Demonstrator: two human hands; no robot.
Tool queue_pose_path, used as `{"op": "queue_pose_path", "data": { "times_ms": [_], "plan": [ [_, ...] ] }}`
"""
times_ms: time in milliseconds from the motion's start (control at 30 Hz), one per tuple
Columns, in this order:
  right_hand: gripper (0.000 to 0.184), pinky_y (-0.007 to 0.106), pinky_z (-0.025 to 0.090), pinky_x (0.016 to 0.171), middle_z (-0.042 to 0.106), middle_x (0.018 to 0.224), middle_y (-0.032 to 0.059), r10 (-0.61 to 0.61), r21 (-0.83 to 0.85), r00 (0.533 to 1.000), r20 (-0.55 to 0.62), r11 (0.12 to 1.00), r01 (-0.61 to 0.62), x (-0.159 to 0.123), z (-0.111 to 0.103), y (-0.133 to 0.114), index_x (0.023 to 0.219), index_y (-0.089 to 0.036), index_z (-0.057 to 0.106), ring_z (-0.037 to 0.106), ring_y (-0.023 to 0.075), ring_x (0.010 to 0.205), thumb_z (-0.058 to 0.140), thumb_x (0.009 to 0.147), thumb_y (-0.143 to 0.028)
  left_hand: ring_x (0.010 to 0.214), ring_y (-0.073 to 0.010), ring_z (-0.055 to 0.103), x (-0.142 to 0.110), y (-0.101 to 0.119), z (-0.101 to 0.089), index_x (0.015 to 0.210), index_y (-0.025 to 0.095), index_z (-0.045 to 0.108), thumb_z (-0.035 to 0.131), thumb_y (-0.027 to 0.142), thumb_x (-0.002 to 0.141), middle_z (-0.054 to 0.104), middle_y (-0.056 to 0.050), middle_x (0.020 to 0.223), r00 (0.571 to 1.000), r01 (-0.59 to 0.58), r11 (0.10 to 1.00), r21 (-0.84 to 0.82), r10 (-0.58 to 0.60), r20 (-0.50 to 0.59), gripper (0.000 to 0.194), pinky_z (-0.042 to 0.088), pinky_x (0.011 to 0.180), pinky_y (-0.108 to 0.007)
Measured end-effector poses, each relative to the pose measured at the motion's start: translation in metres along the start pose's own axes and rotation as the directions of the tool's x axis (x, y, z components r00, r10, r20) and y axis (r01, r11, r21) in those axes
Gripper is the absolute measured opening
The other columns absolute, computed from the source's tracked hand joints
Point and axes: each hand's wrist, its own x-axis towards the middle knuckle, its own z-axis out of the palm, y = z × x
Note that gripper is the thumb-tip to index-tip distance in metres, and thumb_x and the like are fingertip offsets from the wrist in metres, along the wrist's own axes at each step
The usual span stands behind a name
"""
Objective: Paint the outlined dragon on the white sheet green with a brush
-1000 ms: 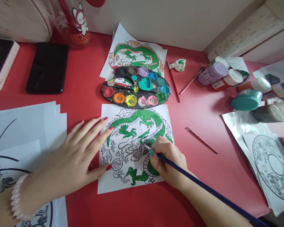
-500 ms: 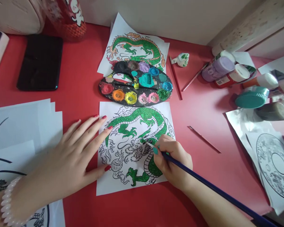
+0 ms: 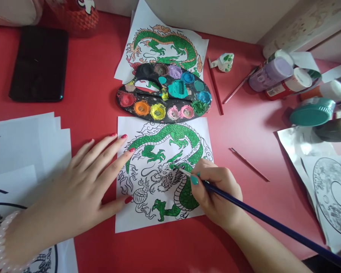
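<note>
And here's the right hand (image 3: 217,189), thumb and fingers pinching the blue brush (image 3: 261,212) low on its handle, the tip down at the dragon's head beside a fresh-looking patch of green! The page (image 3: 160,163) lies flat on the red table (image 3: 96,250), right between the two hands, its dragon's body already green, its face, flames and clouds plain white. Over on the left, the left hand (image 3: 74,185) lies palm down, fingers spread, forefinger and thumb tips reaching over the page's edge (red nails here, turquoise on the other side!). Just above the page sits the palette (image 3: 176,103), wells loaded with colour, and it overlaps a second dragon sheet (image 3: 165,40), this one with orange touches. Out to the right, a thin brush (image 3: 249,164) lies alone, the paint jars (image 3: 311,112) crowding farther up.
</note>
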Motion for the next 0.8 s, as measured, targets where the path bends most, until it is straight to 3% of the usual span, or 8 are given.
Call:
{"op": "queue_pose_path", "data": {
  "times_ms": [200,533,800],
  "plan": [
    [0.019,0.023,0.031,0.05,0.042,0.064,-0.0039,-0.03,0.018,1.0,-0.002,0.999,0.03,0.0012,0.0012,0.0009,0.086,-0.021,0.038,0.037,0.0066,0.053,0.047,0.084,-0.004,0.141,-0.0308,0.024,0.0006,-0.0034,0.0065,0.144,0.014,0.026,0.028,0.06,0.091,0.025,-0.011,0.153,0.993,-0.043,0.998,0.055,0.048,-0.11,0.07,0.018,0.117,-0.048],
    [0.022,0.024,0.032,0.051,0.041,0.063,-0.0043,0.037,-0.005,0.999,0.036,0.999,-0.037,-0.0001,-0.002,0.0003,0.078,-0.02,0.035,0.037,0.0062,0.053,0.048,0.083,-0.004,0.14,-0.0318,0.025,0.0007,-0.0027,0.0039,0.142,0.013,0.028,0.03,0.058,0.092,0.026,-0.014,0.152,0.994,-0.045,0.998,0.034,0.048,-0.101,0.067,0.02,0.116,-0.05],
    [0.021,0.023,0.031,0.051,0.042,0.063,-0.0038,0.013,-0.017,1.0,0.004,1.0,-0.013,-0.0014,-0.0005,0.0035,0.079,-0.02,0.036,0.038,0.0066,0.054,0.048,0.082,-0.003,0.14,-0.0319,0.026,0.0008,-0.0013,0.0041,0.14,0.013,0.033,0.029,0.059,0.093,0.029,-0.013,0.151,0.994,-0.022,1.0,0.001,0.022,-0.107,0.066,0.022,0.114,-0.052]
  ]
}}
